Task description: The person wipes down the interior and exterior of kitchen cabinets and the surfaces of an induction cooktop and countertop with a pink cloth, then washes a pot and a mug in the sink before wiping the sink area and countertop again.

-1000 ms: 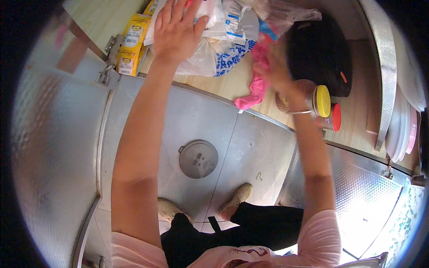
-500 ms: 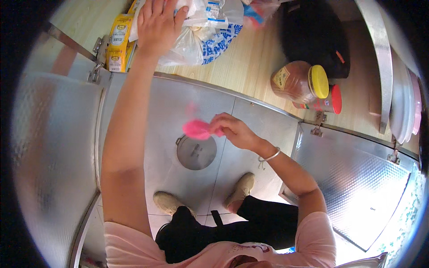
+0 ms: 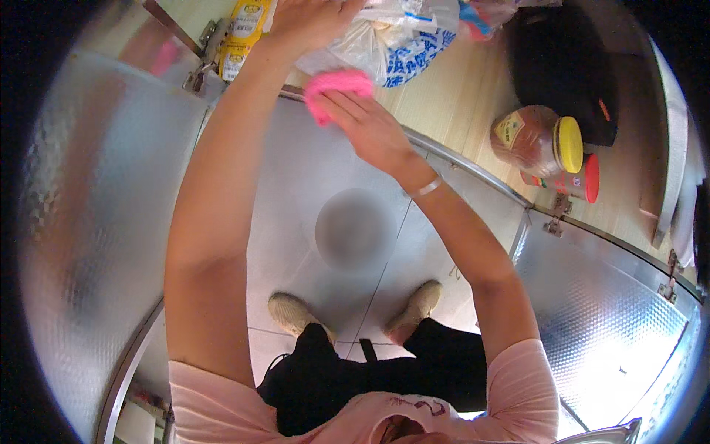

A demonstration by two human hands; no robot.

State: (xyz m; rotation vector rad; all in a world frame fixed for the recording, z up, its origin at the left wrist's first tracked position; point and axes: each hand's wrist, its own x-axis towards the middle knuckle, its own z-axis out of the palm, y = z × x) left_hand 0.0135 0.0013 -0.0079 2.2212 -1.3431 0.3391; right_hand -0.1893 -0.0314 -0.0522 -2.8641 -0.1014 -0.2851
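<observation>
My right hand [image 3: 373, 133] presses a bright pink cloth [image 3: 342, 83] against the front edge of the wooden cabinet shelf [image 3: 444, 111]. Its fingers lie over the cloth, which is bunched under them. At the top of the view my left hand [image 3: 314, 22] rests with outstretched fingers against plastic bags [image 3: 370, 44], some clear and one with blue print. Part of that hand runs out of the picture. Left of it stand yellow packets [image 3: 240, 41].
On the shelf's right are a yellow-lidded jar [image 3: 536, 137], a red-lidded jar [image 3: 580, 181] and a large black object [image 3: 562, 66]. Open metal doors [image 3: 96, 192] flank me on both sides. A blurred round grey disc [image 3: 356, 229] is in the floor near my shoes [image 3: 296, 312].
My right hand has carried the pink cloth from above the floor up to the shelf edge. My left hand stays at the bags. The view has shifted slightly.
</observation>
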